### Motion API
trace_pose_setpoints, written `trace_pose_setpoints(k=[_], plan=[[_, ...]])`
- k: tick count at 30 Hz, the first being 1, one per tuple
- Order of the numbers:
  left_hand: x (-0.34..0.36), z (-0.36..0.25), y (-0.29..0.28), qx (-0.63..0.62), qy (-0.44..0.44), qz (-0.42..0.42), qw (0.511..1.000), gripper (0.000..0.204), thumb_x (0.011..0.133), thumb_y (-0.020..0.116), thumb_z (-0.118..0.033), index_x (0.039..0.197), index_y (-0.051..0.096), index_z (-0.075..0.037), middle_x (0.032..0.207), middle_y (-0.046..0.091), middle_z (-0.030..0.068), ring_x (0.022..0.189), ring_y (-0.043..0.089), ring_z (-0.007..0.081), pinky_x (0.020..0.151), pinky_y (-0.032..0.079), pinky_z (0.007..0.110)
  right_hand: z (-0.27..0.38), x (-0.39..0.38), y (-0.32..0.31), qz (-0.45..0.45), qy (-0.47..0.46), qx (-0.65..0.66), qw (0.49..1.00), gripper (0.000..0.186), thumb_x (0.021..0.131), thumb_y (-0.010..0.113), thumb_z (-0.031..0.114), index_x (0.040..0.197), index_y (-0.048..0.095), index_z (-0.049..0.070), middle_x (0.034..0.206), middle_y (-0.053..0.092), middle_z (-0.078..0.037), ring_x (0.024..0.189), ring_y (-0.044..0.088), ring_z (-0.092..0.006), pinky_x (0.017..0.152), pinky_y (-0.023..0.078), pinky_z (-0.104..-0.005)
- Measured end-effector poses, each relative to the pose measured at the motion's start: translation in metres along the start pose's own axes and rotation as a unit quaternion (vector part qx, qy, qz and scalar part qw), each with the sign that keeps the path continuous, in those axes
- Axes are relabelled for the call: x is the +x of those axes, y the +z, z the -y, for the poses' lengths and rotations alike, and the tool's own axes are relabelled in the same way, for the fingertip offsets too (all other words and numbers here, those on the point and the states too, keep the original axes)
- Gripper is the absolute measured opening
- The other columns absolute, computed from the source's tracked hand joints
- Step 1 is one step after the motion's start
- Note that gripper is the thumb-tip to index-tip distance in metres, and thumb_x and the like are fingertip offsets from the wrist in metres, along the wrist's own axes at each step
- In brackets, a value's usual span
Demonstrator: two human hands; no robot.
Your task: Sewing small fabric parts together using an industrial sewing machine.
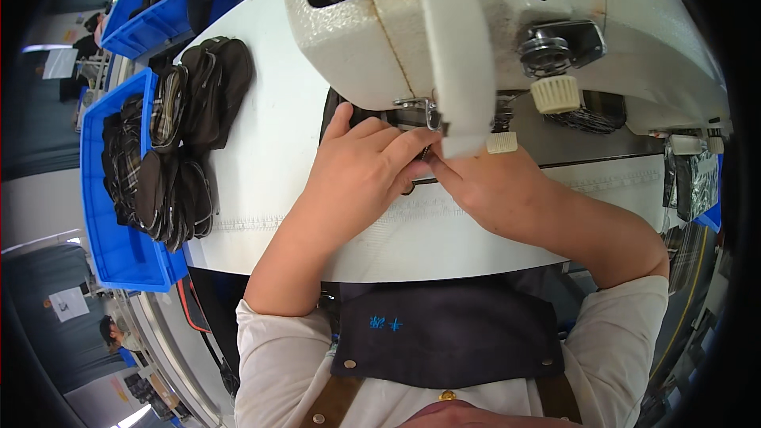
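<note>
A white sewing machine (357, 40) stands over a dark fabric piece with plaid (408, 117), which lies by its presser foot (432, 115). My left hand (353, 162) rests on the left part of this piece, its thumb and index finger closed at the edge near the foot. From the right, my right hand (491, 190) meets it there, fingertips pinched at the same edge. The machine's pale front guard (460, 71) hides some of the right fingers. Most of the fabric is covered by my hands and the machine head.
Stacks of dark and plaid fabric pieces (216, 91) lie on the white table (273, 111) at left, beside a blue bin (95, 182) holding more. Another blue bin (131, 28) stands behind. More plaid pieces (590, 115) sit under the machine arm. A printed ruler (246, 222) crosses the table.
</note>
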State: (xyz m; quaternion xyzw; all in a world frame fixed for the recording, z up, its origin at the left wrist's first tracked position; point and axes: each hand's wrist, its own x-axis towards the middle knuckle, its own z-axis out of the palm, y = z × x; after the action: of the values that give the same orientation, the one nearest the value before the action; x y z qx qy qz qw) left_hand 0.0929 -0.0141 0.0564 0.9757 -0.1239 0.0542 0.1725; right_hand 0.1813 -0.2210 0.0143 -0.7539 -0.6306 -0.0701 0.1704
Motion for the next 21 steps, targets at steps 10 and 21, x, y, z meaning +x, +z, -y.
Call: trace_pose_setpoints(k=[10, 21], plan=[[0.001, 0.009, 0.000, -0.199, -0.009, -0.042, 0.979, 0.037, 0.081, 0.075, 0.003, 0.114, 0.068, -0.013, 0.099, 0.071, 0.0043, 0.096, 0.064, 0.0290, 0.094, 0.041, 0.042, -0.001, -0.003, -0.001, -0.021, -0.040, -0.037, 0.998, 0.034, 0.085, 0.067, 0.012, 0.114, 0.072, -0.005, 0.105, 0.069, -0.013, 0.095, 0.068, -0.0224, 0.082, 0.052, -0.0361], [0.007, 0.010, 0.031, 0.055, 0.023, -0.180, 0.982, 0.031, 0.075, 0.084, -0.004, 0.103, 0.072, -0.010, 0.092, 0.067, 0.0068, 0.083, 0.063, 0.0294, 0.076, 0.048, 0.043, 0.004, -0.005, 0.002, 0.007, -0.057, -0.022, 0.998, 0.039, 0.087, 0.066, 0.011, 0.121, 0.070, -0.008, 0.112, 0.071, -0.016, 0.097, 0.068, -0.0219, 0.079, 0.052, -0.0349]])
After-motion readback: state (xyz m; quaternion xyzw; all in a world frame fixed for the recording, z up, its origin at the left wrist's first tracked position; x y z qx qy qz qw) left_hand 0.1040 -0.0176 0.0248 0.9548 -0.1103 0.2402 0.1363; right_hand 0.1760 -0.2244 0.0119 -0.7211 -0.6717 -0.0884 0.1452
